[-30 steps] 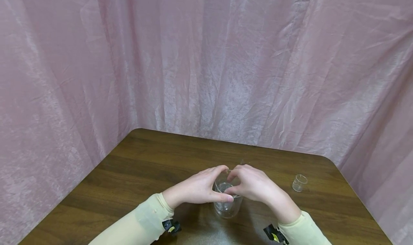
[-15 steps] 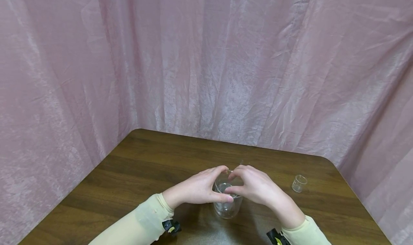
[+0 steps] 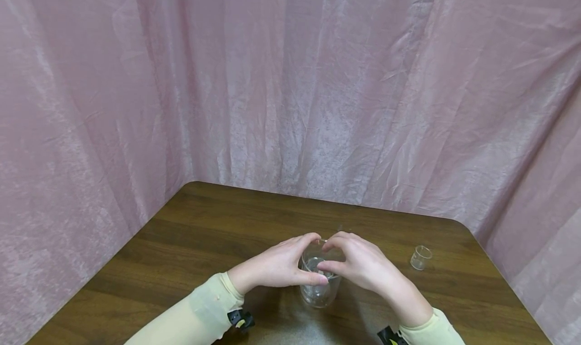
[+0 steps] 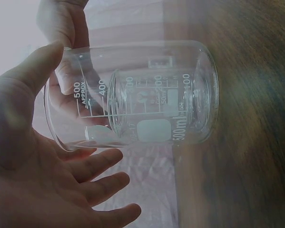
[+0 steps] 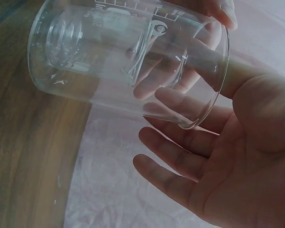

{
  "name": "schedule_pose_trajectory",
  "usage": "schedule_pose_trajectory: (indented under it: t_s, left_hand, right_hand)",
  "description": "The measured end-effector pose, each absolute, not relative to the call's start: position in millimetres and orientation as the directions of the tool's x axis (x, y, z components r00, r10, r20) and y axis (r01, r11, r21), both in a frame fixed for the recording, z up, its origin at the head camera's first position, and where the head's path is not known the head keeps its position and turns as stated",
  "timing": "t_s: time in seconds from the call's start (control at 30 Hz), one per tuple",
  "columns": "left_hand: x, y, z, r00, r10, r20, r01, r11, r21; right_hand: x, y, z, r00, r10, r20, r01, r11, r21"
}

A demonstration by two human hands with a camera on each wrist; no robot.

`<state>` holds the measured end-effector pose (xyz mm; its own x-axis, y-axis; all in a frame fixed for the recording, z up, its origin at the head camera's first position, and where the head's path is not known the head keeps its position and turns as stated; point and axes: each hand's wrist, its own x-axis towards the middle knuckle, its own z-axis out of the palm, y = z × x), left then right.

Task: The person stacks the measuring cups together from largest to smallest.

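A clear 500 ml glass beaker (image 3: 319, 298) stands upright on the table, with white scale marks in the left wrist view. My left hand (image 3: 282, 264) holds it near the rim, thumb on the near side and index finger on the far side. Inside sits a smaller beaker (image 4: 115, 102), low down, its rim well below the outer one. My right hand (image 3: 363, 262) is over the mouth, thumb and index finger spread apart. In the right wrist view these fingers dip inside the rim, with nothing between them, and the other fingers stay outside.
On the right of the wooden table (image 3: 218, 224) stands a small clear beaker (image 3: 421, 258). Behind the right hand a faint clear glass edge (image 3: 340, 228) shows, mostly hidden. Pink curtains (image 3: 290, 93) hang around the table.
My right hand has shifted slightly to the right, and its thumb and index finger have spread a little. The left hand and the large beaker have stayed put.
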<state>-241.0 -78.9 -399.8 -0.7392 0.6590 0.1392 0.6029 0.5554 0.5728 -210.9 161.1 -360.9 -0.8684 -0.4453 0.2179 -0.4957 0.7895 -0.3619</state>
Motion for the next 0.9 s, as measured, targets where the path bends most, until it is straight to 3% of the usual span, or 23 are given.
schedule_pose_trajectory:
  t_s: [0.9]
  left_hand:
    - [-241,-78,-398,-0.742,0.656,0.141,0.606,0.565,0.559]
  right_hand:
    - [-208,176,-369,-0.871,-0.433,0.233,-0.491,0.747,-0.448]
